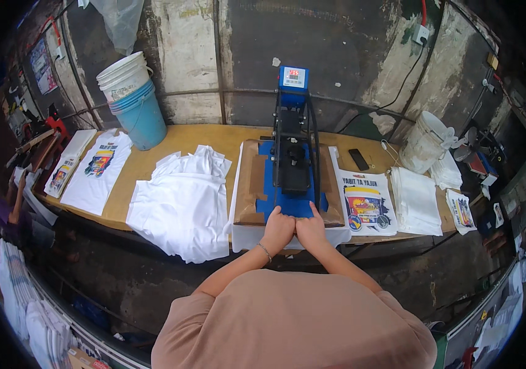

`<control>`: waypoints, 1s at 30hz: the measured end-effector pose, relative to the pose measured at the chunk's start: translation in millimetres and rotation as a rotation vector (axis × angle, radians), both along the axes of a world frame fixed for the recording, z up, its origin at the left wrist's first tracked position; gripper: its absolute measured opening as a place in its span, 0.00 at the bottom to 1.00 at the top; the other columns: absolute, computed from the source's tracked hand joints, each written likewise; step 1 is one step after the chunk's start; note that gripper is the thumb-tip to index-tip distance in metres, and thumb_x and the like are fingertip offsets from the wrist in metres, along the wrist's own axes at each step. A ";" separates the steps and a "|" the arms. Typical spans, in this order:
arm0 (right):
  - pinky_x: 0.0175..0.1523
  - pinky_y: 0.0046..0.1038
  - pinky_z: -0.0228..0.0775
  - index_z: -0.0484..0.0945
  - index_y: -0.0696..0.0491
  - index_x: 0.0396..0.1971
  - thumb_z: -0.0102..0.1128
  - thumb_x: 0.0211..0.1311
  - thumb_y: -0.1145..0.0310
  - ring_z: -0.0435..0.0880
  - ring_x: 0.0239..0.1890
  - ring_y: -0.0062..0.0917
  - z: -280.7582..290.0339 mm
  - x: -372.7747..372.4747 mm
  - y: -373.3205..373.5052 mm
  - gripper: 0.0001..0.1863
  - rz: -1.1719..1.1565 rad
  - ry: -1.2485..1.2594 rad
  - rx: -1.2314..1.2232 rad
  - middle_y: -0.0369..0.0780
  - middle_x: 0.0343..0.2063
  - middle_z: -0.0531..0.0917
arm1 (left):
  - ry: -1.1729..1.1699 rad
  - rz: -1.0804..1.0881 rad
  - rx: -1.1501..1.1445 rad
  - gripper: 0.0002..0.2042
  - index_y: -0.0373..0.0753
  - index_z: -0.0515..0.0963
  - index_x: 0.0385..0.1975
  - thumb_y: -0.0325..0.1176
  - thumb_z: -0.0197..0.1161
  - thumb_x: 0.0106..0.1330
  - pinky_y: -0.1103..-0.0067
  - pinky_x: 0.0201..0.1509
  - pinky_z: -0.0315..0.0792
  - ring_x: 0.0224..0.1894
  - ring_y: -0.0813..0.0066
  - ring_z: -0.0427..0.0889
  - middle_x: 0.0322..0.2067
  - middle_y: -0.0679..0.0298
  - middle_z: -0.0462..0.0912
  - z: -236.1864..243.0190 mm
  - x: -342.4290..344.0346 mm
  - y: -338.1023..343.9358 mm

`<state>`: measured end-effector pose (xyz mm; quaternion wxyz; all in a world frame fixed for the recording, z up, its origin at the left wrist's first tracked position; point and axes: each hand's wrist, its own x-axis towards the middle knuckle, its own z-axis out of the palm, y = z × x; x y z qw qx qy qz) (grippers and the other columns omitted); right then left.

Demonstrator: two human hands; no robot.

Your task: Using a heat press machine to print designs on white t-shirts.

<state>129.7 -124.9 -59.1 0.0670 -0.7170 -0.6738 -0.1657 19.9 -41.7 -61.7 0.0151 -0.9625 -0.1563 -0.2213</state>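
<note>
Right now your left hand (277, 229) and right hand (311, 229), both curled shut, press side by side on the blue pad (287, 206) at the press's six o'clock edge, so smoothing it flat seems next.

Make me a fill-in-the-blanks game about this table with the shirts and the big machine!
1. Both hands, left hand and right hand, rest on the front edge of the ____ heat press.
2. The stacked buckets stand at the table's ____ end.
3. The loose pile of shirts is ____ in colour.
4. The black phone lies to the ____ of the press.

Missing words: blue; left; white; right
</note>
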 end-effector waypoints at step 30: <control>0.63 0.42 0.57 0.80 0.51 0.11 0.57 0.38 0.70 0.81 0.17 0.33 -1.7 3.7 2.5 0.05 0.045 0.070 0.095 0.46 0.12 0.79 | -0.006 -0.028 -0.005 0.05 0.41 0.77 0.13 0.32 0.60 0.46 0.73 0.45 0.63 0.20 0.67 0.78 0.15 0.58 0.79 0.5 1.0 4.1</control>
